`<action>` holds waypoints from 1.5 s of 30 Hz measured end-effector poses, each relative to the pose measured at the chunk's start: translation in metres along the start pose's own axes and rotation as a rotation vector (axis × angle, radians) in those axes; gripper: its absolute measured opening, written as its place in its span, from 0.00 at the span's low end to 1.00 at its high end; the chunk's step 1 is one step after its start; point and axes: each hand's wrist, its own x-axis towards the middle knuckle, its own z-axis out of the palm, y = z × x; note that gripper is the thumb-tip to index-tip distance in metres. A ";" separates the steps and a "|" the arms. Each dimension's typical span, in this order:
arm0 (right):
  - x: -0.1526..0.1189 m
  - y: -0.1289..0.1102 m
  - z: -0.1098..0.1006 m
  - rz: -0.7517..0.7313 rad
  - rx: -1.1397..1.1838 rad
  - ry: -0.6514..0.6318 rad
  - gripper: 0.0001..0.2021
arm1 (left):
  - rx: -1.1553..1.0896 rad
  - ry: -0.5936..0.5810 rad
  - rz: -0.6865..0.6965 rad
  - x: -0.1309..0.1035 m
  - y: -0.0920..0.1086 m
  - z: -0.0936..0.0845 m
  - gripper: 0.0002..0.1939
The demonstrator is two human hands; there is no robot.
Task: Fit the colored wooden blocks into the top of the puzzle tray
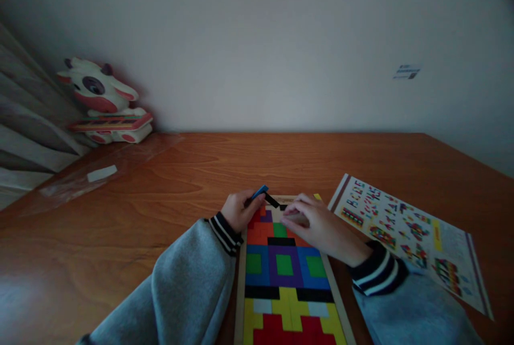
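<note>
Head view | left hand (237, 210) pinching blue piece (259, 191) at board's (240, 302) far-left corner | black piece (272, 199) beside it | right hand (321, 227) curled, grip unclear | risk: end-pinched blue piece slipping, disturbing laid pieces (285, 265)

Your wooden table (180, 173) carries the puzzle board (239, 302) near the middle, a printed sheet (413, 238) right, and a cow toy (108, 101) far left.
</note>
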 end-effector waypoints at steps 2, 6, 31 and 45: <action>-0.001 -0.010 0.005 0.008 -0.008 -0.022 0.10 | 0.012 0.003 0.004 0.000 0.000 0.000 0.20; -0.004 -0.014 0.009 0.052 -0.041 -0.045 0.16 | 0.027 0.006 0.013 0.000 -0.001 0.000 0.20; -0.005 0.073 -0.012 0.305 -0.203 0.287 0.12 | -0.042 0.026 -0.031 0.001 -0.007 0.002 0.20; -0.003 -0.008 0.004 0.009 -0.004 -0.035 0.07 | -0.178 0.051 -0.087 0.003 -0.013 0.003 0.22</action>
